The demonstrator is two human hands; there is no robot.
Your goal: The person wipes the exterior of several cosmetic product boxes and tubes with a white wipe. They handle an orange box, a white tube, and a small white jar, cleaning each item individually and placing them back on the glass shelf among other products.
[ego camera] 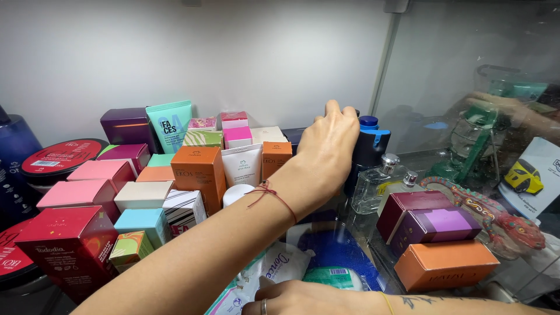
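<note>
Dark blue, the bottle stands upright beneath the left hand, whose fingers curl closed over its top, probably to steady it among glass flasks just beside them; the right hand rests low, its grip unclear.

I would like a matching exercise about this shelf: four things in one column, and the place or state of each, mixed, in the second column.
Column one:
1. left hand
2. right hand
3. orange box on the right
4. teal tube

Column two:
A. low at the bottom edge of the view, near a white packet
B. upright at the back, beside a dark purple box
C. closed around a dark blue bottle
D. lying in front of two purple boxes

Pairs: 1-C, 2-A, 3-D, 4-B
</note>
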